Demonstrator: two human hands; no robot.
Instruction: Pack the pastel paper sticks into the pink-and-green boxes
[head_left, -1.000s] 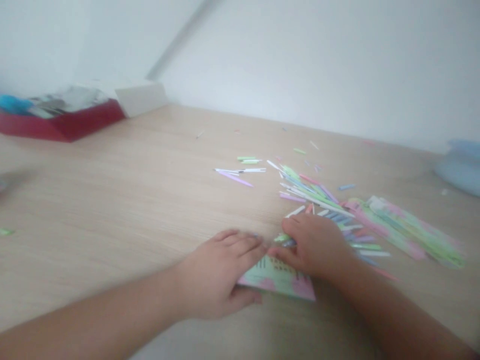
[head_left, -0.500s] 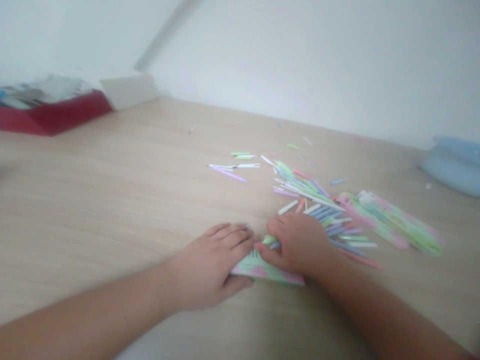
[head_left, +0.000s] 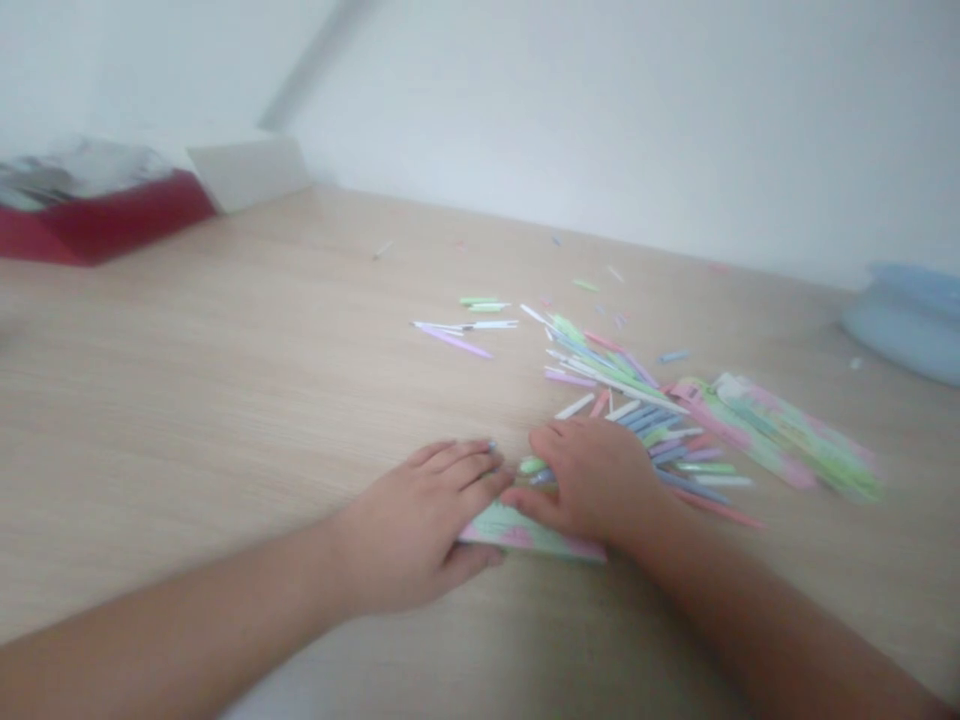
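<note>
My left hand [head_left: 424, 530] is closed on the left end of a flat pastel green and pink packet [head_left: 536, 535], its thumb low along the near edge. Against its fingertips, my right hand [head_left: 589, 475] curls round a few slim pastel pens [head_left: 534, 466], whose green and blue ends poke out to the left above the packet. The right palm hides most of these pens and part of the packet. Just beyond the right hand lies a loose pile of pen parts [head_left: 600, 365] in white, green, blue, purple and coral. Blur hides fine detail.
Two similar printed packets [head_left: 806, 430] lie right of the pile. Several thin pieces [head_left: 457, 342] are scattered further back on the wooden table [head_left: 225, 400]. A red box [head_left: 135, 218] with contents stands far left, a pale blue object [head_left: 907, 320] far right. A white wall [head_left: 600, 120] rises behind.
The whole view has shifted slightly, so things sit a little higher. Both hands keep nearly the same places on the packet and pens; the pen ends under the right hand have moved slightly left.
</note>
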